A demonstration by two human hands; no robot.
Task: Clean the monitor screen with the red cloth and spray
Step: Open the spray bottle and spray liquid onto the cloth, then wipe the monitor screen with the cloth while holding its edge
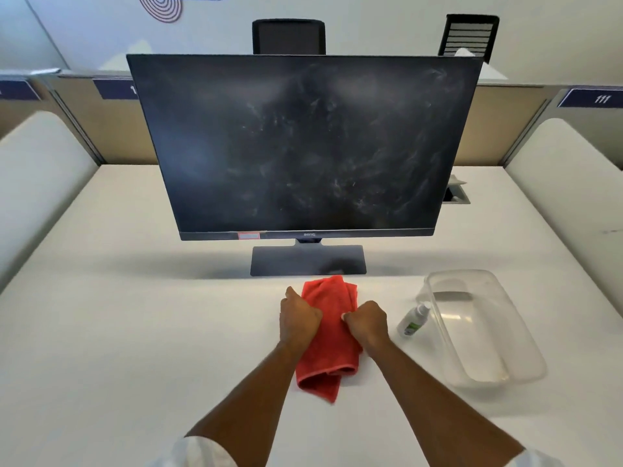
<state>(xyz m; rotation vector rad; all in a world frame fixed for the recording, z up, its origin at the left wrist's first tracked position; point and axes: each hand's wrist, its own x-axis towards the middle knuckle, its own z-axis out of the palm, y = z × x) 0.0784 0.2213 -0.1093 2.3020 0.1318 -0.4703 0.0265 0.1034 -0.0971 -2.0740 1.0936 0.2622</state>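
Observation:
A dark monitor stands upright on the white desk, its screen covered with pale smears. The red cloth hangs folded in front of the monitor's base. My left hand grips the cloth's left edge and my right hand grips its right edge, both in fists. A small white spray bottle with a green label lies tilted on the desk, just right of my right hand and against the clear tub.
A clear plastic tub sits at the right on the white desk. A cable hatch opens behind the monitor's right side. Padded dividers flank the desk, and two black chairs stand beyond it.

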